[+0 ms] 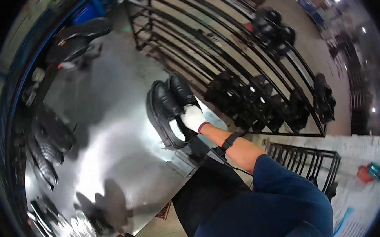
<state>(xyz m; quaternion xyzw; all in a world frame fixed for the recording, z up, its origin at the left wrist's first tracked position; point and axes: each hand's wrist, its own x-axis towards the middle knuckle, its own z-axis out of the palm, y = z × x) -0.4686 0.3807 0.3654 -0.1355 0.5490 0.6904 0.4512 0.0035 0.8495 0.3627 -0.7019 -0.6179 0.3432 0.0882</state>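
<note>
Two black shoes (pixel 160 99) are clamped in the right hand (pixel 192 118); left hand (pixel 90 229), blurred, I cannot tell

Pair of black shoes (pixel 159 99): smooth, slightly glossy uppers, thick dark soles. Side by side, touching, toes pointing away, heels nearer wearer. Pale insole visible in left one; right one partly covered by white-gloved right hand (pixel 193 118). Positioned over metal tabletop (pixel 122 136); contact unclear.

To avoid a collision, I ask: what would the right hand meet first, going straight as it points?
The right hand would first meet the shoe pair, which it seems to touch; depth is unclear.
</note>
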